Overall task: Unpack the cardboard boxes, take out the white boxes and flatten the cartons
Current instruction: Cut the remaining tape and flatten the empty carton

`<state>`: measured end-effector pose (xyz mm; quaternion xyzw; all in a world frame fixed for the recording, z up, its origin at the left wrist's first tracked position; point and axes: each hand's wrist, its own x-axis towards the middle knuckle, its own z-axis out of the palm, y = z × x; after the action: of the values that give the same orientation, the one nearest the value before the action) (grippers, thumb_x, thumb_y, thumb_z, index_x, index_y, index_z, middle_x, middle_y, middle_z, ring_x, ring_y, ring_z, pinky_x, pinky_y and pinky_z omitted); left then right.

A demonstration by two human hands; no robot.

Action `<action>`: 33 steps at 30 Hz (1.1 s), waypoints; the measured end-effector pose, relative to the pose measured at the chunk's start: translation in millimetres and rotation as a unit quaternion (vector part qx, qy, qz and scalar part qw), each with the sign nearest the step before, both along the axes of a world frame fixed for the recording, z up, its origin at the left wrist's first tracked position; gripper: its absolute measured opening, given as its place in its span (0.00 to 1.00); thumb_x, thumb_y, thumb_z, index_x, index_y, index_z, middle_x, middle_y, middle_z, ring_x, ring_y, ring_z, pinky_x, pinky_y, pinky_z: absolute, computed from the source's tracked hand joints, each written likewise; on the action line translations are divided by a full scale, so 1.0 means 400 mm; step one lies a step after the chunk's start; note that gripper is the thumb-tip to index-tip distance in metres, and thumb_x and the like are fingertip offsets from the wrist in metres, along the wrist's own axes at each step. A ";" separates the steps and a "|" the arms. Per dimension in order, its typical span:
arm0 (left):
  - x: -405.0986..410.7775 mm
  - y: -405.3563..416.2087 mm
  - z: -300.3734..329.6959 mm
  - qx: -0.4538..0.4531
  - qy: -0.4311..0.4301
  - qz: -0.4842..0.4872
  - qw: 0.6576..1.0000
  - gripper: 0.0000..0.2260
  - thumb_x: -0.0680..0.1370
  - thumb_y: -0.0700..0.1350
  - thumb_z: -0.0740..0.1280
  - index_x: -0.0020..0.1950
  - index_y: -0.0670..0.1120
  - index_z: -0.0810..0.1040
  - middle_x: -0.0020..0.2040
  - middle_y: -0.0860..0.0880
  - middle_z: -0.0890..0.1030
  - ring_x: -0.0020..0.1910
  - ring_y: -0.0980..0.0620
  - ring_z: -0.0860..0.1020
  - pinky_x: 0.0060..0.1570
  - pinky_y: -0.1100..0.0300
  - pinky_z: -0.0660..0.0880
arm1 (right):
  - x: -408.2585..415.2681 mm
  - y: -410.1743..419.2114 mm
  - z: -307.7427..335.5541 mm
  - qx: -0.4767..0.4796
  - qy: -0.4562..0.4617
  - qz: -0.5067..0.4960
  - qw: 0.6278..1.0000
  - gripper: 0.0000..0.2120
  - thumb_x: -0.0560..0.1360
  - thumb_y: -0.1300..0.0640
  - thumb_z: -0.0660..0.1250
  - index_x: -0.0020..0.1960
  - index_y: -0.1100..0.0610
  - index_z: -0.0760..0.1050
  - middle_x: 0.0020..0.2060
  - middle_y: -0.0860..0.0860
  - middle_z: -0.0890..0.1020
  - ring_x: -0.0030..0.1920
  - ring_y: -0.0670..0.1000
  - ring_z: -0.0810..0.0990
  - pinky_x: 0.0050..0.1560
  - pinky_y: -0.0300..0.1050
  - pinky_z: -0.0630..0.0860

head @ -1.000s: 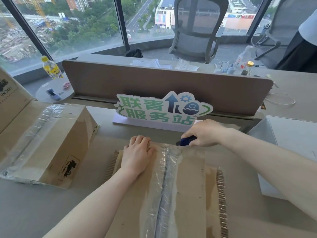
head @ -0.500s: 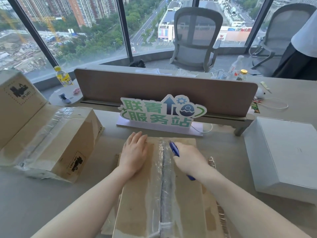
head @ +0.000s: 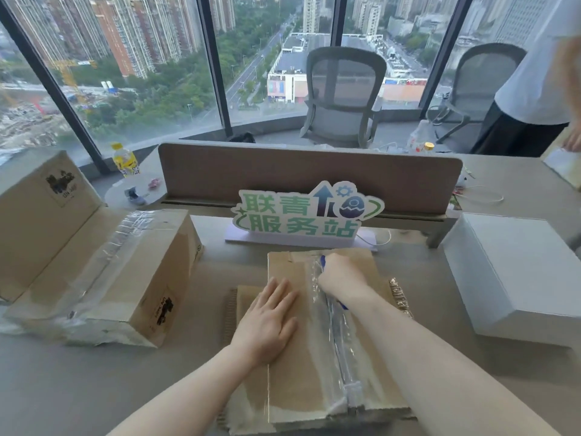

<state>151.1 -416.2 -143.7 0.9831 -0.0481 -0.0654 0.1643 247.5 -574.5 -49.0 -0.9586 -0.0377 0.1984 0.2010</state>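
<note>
Since 0.5 s ago, right hand has carried the blue cutter up the taped seam, fingers curled around it. Left hand, spread flat, presses the carton just before the sign. Slitting step; next, probably draw the blade along the tape.

We are seeing two bare forearms with no sleeves reaching the part in view. The left hand and the right hand are wearing no gloves, rings, watch or bracelet that we are able to make out.
</note>
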 end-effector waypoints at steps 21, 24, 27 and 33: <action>-0.003 -0.006 -0.011 -0.028 -0.007 -0.001 1.000 0.26 0.82 0.51 0.47 0.81 0.53 0.51 0.81 0.53 0.44 0.79 0.53 0.37 0.77 0.47 0.41 | -0.420 -0.019 0.076 -0.139 0.137 -0.093 0.976 0.10 0.76 0.66 0.55 0.38 0.56 0.65 0.32 0.52 0.71 0.25 0.51 0.70 0.24 0.41 0.64; -0.003 -0.008 -0.010 -0.022 -0.002 0.003 1.000 0.25 0.82 0.51 0.46 0.80 0.53 0.52 0.81 0.53 0.44 0.79 0.53 0.38 0.77 0.47 0.40 | -0.486 -0.043 0.072 -0.135 0.125 -0.102 0.978 0.07 0.76 0.66 0.55 0.49 0.58 0.70 0.35 0.51 0.70 0.28 0.51 0.70 0.29 0.42 0.67; -0.005 -0.014 -0.006 -0.005 0.000 0.001 1.000 0.25 0.82 0.51 0.45 0.81 0.52 0.52 0.81 0.53 0.44 0.79 0.53 0.37 0.77 0.47 0.40 | -0.537 -0.063 0.075 -0.115 0.113 -0.105 0.981 0.08 0.74 0.67 0.55 0.43 0.56 0.69 0.33 0.50 0.69 0.29 0.50 0.68 0.28 0.41 0.64; -0.005 -0.021 0.006 0.021 0.002 0.000 1.000 0.26 0.82 0.51 0.44 0.81 0.52 0.52 0.81 0.52 0.45 0.79 0.52 0.39 0.77 0.47 0.40 | -0.592 -0.092 0.052 -0.114 0.104 -0.110 0.982 0.06 0.74 0.66 0.56 0.43 0.57 0.68 0.40 0.53 0.75 0.37 0.55 0.74 0.35 0.44 0.68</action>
<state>149.2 -424.7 -141.2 0.9862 -0.0465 -0.0680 0.1436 10.6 -611.2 -28.0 -0.9477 0.1121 0.2761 0.1142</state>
